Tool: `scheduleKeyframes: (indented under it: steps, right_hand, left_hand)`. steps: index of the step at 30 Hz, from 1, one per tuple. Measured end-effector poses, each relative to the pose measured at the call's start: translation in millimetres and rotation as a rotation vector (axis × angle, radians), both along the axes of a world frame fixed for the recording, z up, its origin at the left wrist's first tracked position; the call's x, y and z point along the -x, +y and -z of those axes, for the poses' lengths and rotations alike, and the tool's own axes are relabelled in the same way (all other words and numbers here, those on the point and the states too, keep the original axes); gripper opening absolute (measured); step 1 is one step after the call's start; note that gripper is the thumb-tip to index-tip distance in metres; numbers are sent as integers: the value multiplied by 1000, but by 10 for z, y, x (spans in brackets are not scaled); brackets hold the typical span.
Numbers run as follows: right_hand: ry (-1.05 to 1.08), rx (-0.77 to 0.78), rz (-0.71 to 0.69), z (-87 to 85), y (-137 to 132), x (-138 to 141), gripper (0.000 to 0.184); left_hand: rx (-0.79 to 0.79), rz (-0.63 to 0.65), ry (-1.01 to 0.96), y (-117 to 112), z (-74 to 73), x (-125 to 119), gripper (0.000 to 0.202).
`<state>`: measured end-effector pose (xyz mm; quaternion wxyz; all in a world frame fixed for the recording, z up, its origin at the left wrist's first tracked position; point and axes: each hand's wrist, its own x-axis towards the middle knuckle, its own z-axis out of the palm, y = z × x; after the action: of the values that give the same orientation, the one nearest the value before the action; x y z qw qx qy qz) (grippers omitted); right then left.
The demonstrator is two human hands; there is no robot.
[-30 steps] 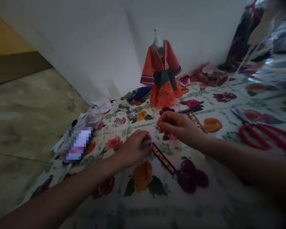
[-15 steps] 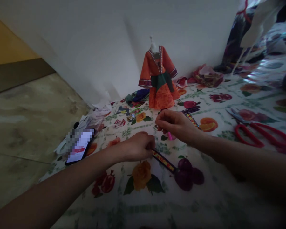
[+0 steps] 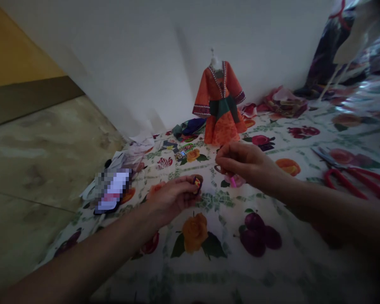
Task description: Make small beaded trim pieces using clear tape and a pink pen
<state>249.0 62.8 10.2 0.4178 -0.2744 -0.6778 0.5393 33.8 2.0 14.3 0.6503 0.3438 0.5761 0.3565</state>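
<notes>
My left hand [image 3: 174, 195] is closed, pinching the end of a patterned ribbon strip [image 3: 196, 183] in dark, yellow and red just above the fruit-print tablecloth [image 3: 228, 261]. Most of the strip is hidden behind my fingers. A hand's width to the right, my right hand [image 3: 240, 162] is closed on a small pink tool [image 3: 232, 181] whose tip pokes out below the palm. Beyond both hands, near the wall, an orange doll dress [image 3: 220, 107] with a dark green sash stands on a small mannequin.
Red-handled scissors [image 3: 351, 179] lie at the right. A phone [image 3: 112, 190] rests near the cloth's left edge beside paper scraps. Fabric scraps [image 3: 188, 126] sit left of the dress, more crumpled fabric [image 3: 281, 101] to its right. Bare floor [image 3: 34, 160] lies to the left.
The ribbon strip that lay flat on the cloth under my left fingers is lifted and now pinched in my left hand. My right hand stays about where it was.
</notes>
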Motion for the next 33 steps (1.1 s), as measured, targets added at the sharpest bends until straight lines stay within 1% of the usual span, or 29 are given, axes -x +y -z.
scheduleKeyframes:
  steps: [4,8,10,13,16,19,23,26,33]
  right_hand:
    - [-114,-24,-119,52,-61,43,11]
    - [-249,-95,-189,42,-104,37,11]
    - [-307,-111,-213,22,-121,27,10]
    - [-343,-105,-242,11,-148,31,10]
    - [-336,-46,-258,36,-179,55,9]
    - [-338,21,-257,81,-197,79,9]
    - [-355,54,-269,149,-191,98,9]
    - [-381,29,-268,198,-179,109,8]
    - [-456,2,-232,232,-163,94,12]
  left_hand:
    - [56,-41,-125,-105,118,-124,26]
    - [30,-65,-160,-101,155,-174,28]
    - [-22,-66,-157,-78,161,-175,27]
    - [-141,-68,-123,-49,156,-163,24]
    - [-240,-56,-66,-44,145,-152,21]
    - [-294,-42,-35,-59,165,-152,18]
    - [-283,-33,-48,-82,247,-154,17]
    - [-271,-26,-70,-101,300,-143,17]
    - [-190,7,-101,-143,323,-101,16]
